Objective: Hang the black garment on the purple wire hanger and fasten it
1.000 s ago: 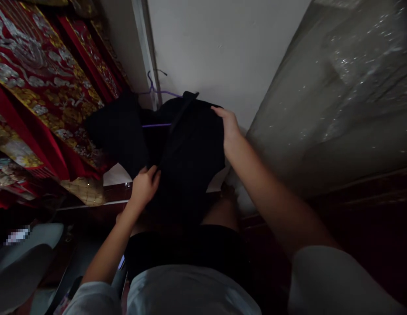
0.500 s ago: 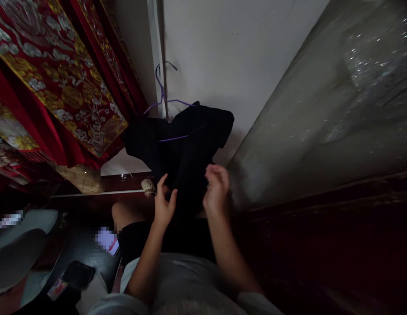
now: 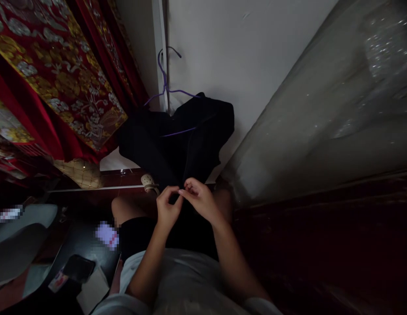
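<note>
A black short-sleeved shirt (image 3: pixel 205 131) hangs in front of me on a purple wire hanger (image 3: pixel 166 85), its neckline parted so that the hanger's lower bar shows inside. At the low point of the opening, my left hand (image 3: pixel 169 204) pinches the front edge between thumb and forefinger. Right beside it, thumb tip nearly meeting the left fingers, my right hand (image 3: pixel 200 200) is also closed on the shirt's front. Any small fastener between the fingertips is too dark to make out. Below the hands, the shirt merges with my black shorts.
Red embroidered cloth (image 3: pixel 65 78) hangs at the left. A beige clog (image 3: pixel 148 183) lies on the floor beyond my knee. At lower left, a dark surface holds a black item (image 3: pixel 79 268). A large plastic-wrapped object (image 3: pixel 321 109) leans at the right.
Both hands have come together at the shirt's front; earlier they were apart with fingers spread. The shirt's shoulders sit a little wider, and the view has shifted slightly.
</note>
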The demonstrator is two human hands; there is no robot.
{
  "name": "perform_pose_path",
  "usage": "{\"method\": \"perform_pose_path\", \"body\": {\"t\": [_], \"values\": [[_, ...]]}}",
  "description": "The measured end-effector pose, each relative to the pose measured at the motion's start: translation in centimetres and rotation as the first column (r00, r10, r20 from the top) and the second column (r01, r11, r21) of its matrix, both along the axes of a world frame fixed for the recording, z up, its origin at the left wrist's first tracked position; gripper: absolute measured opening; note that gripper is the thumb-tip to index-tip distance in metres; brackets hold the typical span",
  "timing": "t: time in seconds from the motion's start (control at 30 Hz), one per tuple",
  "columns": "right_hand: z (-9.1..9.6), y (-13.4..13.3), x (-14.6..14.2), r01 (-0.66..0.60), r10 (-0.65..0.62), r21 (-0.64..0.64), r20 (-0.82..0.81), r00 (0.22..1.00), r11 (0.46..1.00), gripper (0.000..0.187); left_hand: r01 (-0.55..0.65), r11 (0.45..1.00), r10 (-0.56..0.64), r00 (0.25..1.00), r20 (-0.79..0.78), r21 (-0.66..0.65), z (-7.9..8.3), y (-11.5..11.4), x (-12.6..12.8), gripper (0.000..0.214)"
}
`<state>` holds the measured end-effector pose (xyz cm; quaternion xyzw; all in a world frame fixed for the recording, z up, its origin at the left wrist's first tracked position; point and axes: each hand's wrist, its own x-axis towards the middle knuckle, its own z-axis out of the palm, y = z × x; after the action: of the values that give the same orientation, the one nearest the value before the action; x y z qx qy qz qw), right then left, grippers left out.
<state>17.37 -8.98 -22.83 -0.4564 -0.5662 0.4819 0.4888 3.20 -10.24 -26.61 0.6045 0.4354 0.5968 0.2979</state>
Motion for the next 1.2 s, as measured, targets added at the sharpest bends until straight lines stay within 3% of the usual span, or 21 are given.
{"method": "perform_pose_path", "body": {"t": [0.13,0.33,0.47,0.57,0.67,0.8,0.87,0.97,1.07,1.2], "values": [[-0.4,0.5,0.6,-0.062,0.061,0.019,0.024,0.998,0.998,0.022,-0.008,1.000,0.008,1.000,-0.018,-0.022,0.8,0.2,-1.0,0.008],[-1.4,0.8,-0.1,0.002,-0.009,0.088,0.087,0.996,0.996,0.018,-0.032,0.999,0.030,0.997,-0.076,-0.033,1.4,0.2,-1.5,0.008],[-3.2,1.2,-1.8,0.112,-0.138,0.266,0.080,0.987,0.958,0.017,-0.029,0.998,0.027,0.999,-0.023,-0.064,1.1,0.3,-1.7,0.010],[-3.3,3.7,-2.7,0.181,-0.230,0.416,0.071,0.971,0.891,0.018,-0.040,0.996,0.038,0.999,-0.019,-0.082,0.9,0.6,-2.0,0.010],[-0.6,8.7,-2.8,0.269,-0.351,0.568,0.037,0.936,0.778,0.023,-0.019,0.997,0.015,0.998,-0.058,-0.078,1.1,0.8,-1.7,0.007],[6.4,16.1,-1.3,0.191,-0.385,0.807,0.048,0.922,0.558,0.028,-0.002,1.000,0.001,0.994,-0.112,-0.010,1.5,0.4,-0.9,0.009],[9.5,18.4,-0.3,0.130,-0.394,0.846,0.101,0.913,0.517,0.027,0.054,0.999,-0.052,0.985,-0.167,0.008,1.3,0.0,-0.7,0.010],[12.0,19.1,0.9,0.101,-0.408,0.845,0.145,0.901,0.524,0.026,0.169,0.986,-0.162,0.947,-0.277,0.004,1.6,0.0,-0.9,0.010],[12.0,18.1,1.2,0.150,-0.408,0.817,0.112,0.906,0.557,0.025,0.269,0.961,-0.226,0.894,-0.386,0.061,4.1,1.9,-1.6,0.005],[10.6,16.9,0.8,0.280,-0.371,0.710,-0.029,0.928,0.646,0.024,0.202,0.929,-0.070,0.918,-0.390,0.309,11.4,7.9,-2.3,0.031]]}}
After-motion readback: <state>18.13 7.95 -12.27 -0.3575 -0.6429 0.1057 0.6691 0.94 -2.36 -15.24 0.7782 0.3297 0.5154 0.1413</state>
